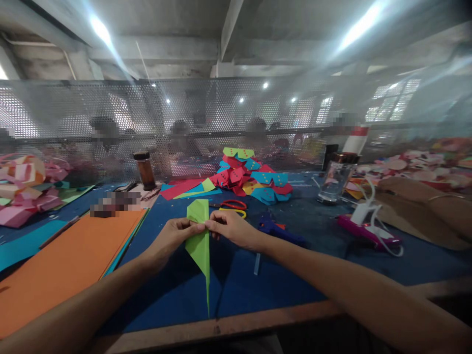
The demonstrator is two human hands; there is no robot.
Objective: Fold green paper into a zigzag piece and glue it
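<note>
Green paper hangs pinched between two bare hands over the blue tabletop, close to the front edge, its broad end up and its long narrow tip pointing down toward the person. The left hand comes in from the lower left, forearm slanting up and inward, thumb laid across the face of the paper with the fingers curled behind it. The right hand reaches in from the lower right, its forearm stretched long and low across the table, the thumb and forefinger closed on the paper's right edge — the two thumbs nearly meet there. Both wrists are raised, and both hands are clamped on the same piece.

Just beyond the right hand lie red scissors; a blue glue gun sits beside that forearm. Orange sheets are stacked left of the left hand — partly behind its forearm.
</note>
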